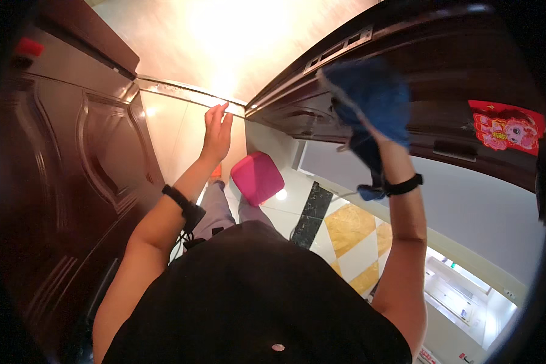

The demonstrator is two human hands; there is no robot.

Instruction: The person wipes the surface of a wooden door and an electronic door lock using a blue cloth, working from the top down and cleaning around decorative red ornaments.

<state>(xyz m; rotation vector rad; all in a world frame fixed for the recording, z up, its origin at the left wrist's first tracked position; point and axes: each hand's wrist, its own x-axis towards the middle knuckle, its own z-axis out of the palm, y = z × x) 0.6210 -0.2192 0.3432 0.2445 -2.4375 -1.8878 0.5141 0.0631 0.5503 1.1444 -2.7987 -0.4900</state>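
Observation:
A blue cloth (375, 98) covers most of my right hand (388, 144), which presses it near the edge of a dark brown panelled door (430, 86). My fingers there are hidden under the cloth, and a darker blue length hangs below the wrist. A metal lock plate (339, 50) is set in the door's edge, just up and left of the cloth. Nothing is in my left hand (217, 134); its fingers are stretched out and a little apart in front of me, above the metal threshold strip (177, 93). Each wrist wears a black band.
Close by my legs stands a pink square stool (257, 178). Another dark brown door panel (113, 150) rises on my left. A red cartoon decoration (505, 127) is stuck to the right door. Behind it, a black strip (313, 216) borders yellow and white floor tiles (350, 223).

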